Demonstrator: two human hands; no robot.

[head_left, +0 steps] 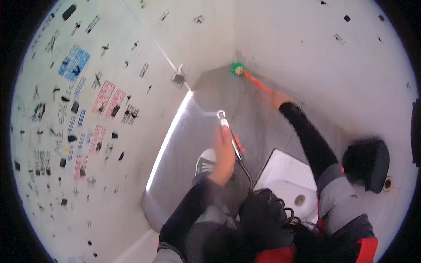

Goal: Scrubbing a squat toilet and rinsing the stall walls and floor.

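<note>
At floor corner | right hand (279, 99) fingers grip brush (252, 79) (green head) | left hand (224, 153) fingers clasp sprayer (228, 127)

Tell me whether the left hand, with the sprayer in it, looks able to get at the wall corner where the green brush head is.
Probably not from where it is. The left hand grips the spray wand low over the grey floor, well short of the brush head in the corner; only the right hand with its orange handle reaches there.

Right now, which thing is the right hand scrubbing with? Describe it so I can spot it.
Find the grey floor's far corner between the white walls. The long-handled brush lies there, gripped by the right hand. Its green bristle head and orange handle set it apart from the left hand's metal spray nozzle.
</note>
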